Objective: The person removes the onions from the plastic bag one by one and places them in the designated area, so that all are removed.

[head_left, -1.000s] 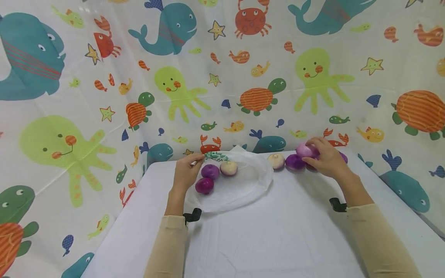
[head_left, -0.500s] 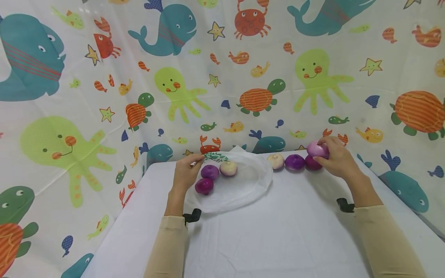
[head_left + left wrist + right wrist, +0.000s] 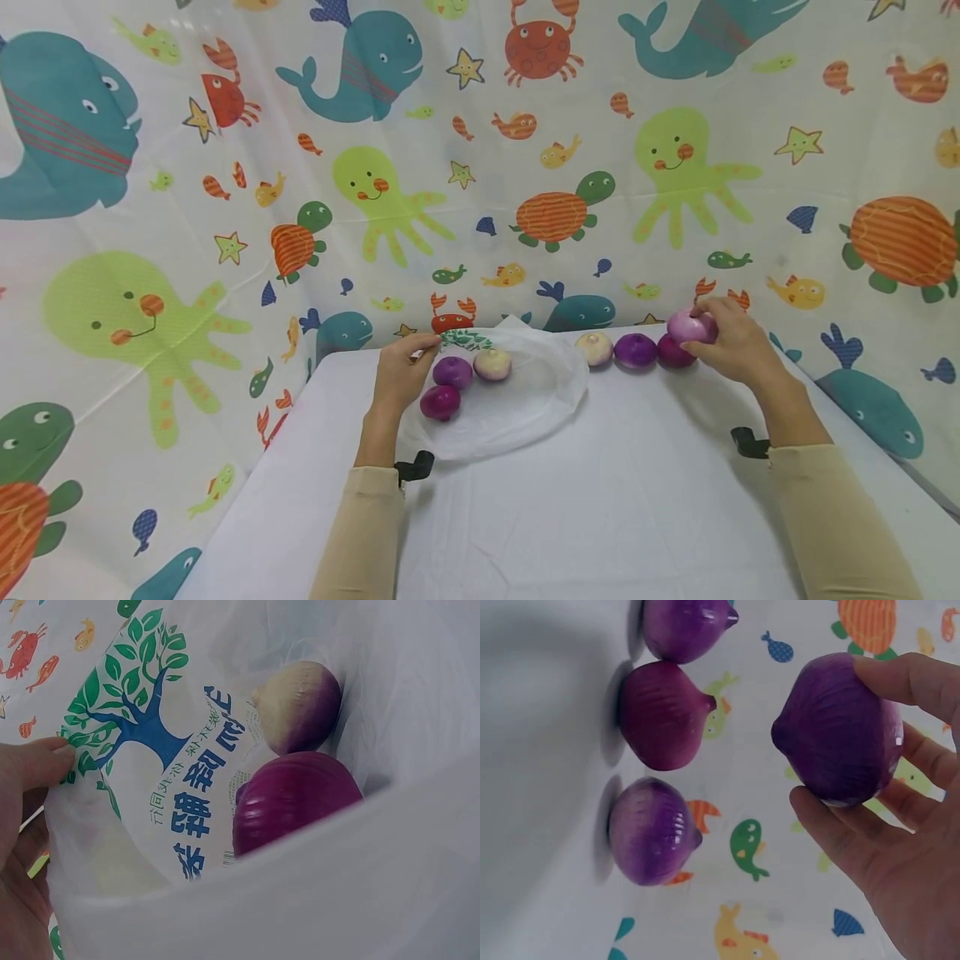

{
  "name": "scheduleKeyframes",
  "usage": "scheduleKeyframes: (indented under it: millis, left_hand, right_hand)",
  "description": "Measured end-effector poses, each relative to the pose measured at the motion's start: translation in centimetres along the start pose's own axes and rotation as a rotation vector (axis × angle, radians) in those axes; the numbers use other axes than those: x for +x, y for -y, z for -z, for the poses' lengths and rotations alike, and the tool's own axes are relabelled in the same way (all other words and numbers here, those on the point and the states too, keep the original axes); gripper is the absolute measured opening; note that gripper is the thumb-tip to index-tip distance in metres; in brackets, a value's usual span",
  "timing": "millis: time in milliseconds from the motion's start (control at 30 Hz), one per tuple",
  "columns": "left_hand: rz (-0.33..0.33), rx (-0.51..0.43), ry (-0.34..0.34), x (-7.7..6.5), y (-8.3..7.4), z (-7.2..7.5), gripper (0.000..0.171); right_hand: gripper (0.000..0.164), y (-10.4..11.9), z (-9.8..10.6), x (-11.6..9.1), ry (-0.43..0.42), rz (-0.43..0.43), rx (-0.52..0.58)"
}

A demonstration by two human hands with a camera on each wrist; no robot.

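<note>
My left hand [image 3: 402,375] pinches the rim of a thin white plastic bag [image 3: 525,408], printed with a green and blue tree [image 3: 154,724]. Inside the bag, a cream-and-purple onion [image 3: 492,365], a purple onion [image 3: 452,372] and a magenta onion [image 3: 440,402] lie close together. My right hand [image 3: 738,350] grips a glossy light purple onion [image 3: 840,731], lifted above the table's back right. Below it runs a row: a cream onion [image 3: 594,349], a purple onion [image 3: 635,352], a magenta onion [image 3: 676,353] and, hidden by my hand in the head view, another purple onion [image 3: 652,831].
A white cloth covers the table [image 3: 600,500]. Close behind its back edge hangs a curtain [image 3: 480,192] with printed sea animals, which also runs along the left side. A black camera mount sits on each wrist.
My right hand has moved right with the onion in its grip, uncovering the magenta onion in the row. My left hand stays in place on the bag's rim.
</note>
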State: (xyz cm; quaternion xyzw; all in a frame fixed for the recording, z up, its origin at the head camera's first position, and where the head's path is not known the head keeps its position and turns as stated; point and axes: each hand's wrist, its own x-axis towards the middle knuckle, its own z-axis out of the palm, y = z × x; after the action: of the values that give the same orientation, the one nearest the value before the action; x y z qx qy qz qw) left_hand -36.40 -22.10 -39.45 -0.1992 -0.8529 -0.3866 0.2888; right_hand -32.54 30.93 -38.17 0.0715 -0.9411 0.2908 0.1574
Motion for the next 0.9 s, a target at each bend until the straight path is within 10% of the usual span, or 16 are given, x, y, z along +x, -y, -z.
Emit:
scheduleKeyframes:
  millis: [900]
  left_hand:
    - [0.015, -0.003, 0.008, 0.0, 0.1, -0.2, 0.019]
  right_hand:
    - [0.066, -3.9, 2.8, -1.1, 0.173, -0.131, -0.023]
